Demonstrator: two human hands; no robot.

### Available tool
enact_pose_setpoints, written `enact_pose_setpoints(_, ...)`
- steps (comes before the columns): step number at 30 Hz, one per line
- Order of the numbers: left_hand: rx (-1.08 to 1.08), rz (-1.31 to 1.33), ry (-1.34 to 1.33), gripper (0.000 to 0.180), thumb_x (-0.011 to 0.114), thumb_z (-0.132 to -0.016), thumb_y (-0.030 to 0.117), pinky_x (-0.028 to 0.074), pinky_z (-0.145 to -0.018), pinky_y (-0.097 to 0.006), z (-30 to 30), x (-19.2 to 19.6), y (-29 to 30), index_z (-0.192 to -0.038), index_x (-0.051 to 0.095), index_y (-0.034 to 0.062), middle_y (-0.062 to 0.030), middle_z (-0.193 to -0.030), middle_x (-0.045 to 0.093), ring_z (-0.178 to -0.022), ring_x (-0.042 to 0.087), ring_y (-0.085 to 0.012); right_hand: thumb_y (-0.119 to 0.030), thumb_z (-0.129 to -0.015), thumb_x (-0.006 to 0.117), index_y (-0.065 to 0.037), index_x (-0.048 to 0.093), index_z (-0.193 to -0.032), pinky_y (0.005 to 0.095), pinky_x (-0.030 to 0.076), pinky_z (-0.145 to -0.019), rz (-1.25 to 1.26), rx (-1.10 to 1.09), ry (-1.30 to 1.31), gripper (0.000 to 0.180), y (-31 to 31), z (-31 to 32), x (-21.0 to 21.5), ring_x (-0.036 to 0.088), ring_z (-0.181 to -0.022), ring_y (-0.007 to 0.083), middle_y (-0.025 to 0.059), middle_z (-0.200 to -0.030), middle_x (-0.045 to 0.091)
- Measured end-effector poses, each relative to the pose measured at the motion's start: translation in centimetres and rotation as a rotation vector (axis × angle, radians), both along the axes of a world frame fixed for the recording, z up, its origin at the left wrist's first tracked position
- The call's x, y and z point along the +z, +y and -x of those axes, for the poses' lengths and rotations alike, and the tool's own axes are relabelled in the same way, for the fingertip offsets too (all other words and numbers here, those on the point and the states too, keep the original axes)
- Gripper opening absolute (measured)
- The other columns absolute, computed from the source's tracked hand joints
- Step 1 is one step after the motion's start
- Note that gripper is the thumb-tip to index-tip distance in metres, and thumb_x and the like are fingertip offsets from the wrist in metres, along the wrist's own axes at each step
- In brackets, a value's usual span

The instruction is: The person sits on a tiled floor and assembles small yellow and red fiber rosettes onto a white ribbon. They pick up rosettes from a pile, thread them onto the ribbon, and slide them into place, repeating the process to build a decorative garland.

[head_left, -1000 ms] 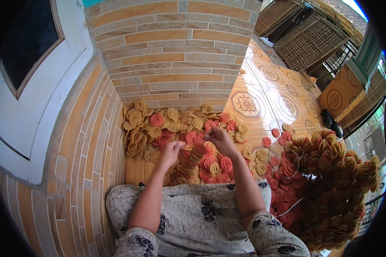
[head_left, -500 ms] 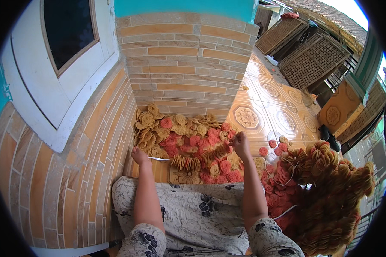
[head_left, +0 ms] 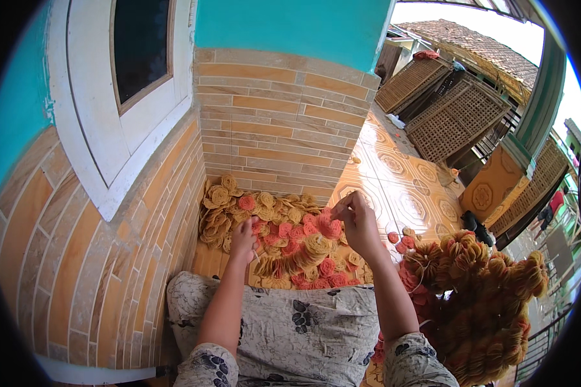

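A strand of thin round coiled discs [head_left: 284, 264], mostly yellow with red ones toward its right end, hangs between my hands. They look like coiled noodle crackers. My left hand [head_left: 242, 242] is closed on the strand's white cord [head_left: 256, 256], of which only a short bit shows. At the other end my right hand [head_left: 361, 226] is raised, its fingers pinched just above the red discs [head_left: 328, 223]; what exactly lies between the fingertips is hidden. Beneath the strand, loose yellow discs [head_left: 216, 216] and red ones spread over the floor.
A large bundle of strung discs [head_left: 490, 309] stands at my right, beside loose red discs [head_left: 407, 244]. A brick-patterned wall [head_left: 277, 129] rises ahead, and another wall with a white-framed window [head_left: 142, 58] borders my left. Woven racks [head_left: 458, 116] lean beyond the tiled floor [head_left: 394, 174].
My left hand has moved right and closer to the discs, shortening the visible cord. My right hand has risen slightly, with red discs now at its fingers. The view has tilted up.
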State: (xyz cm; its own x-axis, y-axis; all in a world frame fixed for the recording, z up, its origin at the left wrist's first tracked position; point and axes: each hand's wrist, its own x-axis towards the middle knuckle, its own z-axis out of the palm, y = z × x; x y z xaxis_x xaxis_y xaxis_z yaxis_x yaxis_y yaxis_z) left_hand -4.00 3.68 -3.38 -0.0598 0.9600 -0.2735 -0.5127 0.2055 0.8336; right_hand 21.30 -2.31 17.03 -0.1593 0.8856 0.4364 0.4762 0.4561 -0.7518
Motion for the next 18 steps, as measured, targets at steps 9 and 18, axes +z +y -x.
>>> enact_pose_setpoints(9,-0.584,-0.498,0.840,0.028,0.065,-0.090,0.026,0.050,-0.078,-0.030,-4.5,8.8,-6.0,-0.110,0.068,0.0071,-0.0089,-0.097,0.071,-0.087,0.066,-0.0133,-0.001,-0.095,0.050,0.000,0.044,-0.089,0.0300,0.050,-0.072,-0.029,0.067,0.100,0.008,-0.8,2.9,-6.7,0.063,-0.078,0.0176,0.0132,-0.082,0.064)
enact_pose_setpoints(18,-0.591,-0.250,0.539,0.027,0.058,-0.095,0.025,0.046,-0.068,-0.024,-3.8,0.0,-2.8,-0.100,0.067,0.0006,-0.0042,-0.076,0.068,-0.070,0.061,-0.0084,-0.017,-0.096,0.055,-0.004,0.048,-0.092,0.0278,0.051,-0.070,0.601,0.150,0.348,0.016,8.2,2.4,-16.6,0.062,-0.076,0.0141,0.0077,-0.084,0.065)
